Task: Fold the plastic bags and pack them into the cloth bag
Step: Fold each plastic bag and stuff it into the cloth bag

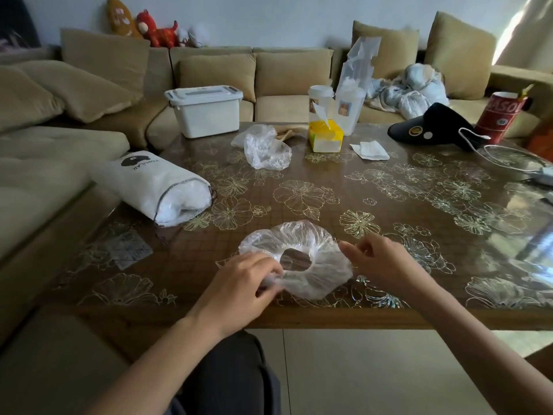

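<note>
A clear, round, crinkled plastic bag (302, 253) with a hole-like opening in its middle lies on the brown flowered table (419, 211) near the front edge. My left hand (245, 280) pinches its near-left rim. My right hand (380, 262) pinches its right rim with curled fingers. A second crumpled clear plastic bag (266, 148) lies further back. The white cloth bag (158, 187) lies on its side at the table's left edge, its mouth toward the middle, stuffed with white plastic.
At the back stand a white lidded box (206, 110), a yellow tissue box (325, 136), a clear jar (320, 100) and a tall clear bag (354, 85). A tissue (371, 149), black cap (434, 127), red can (498, 116) and white cable (508, 157) sit right. Sofa surrounds.
</note>
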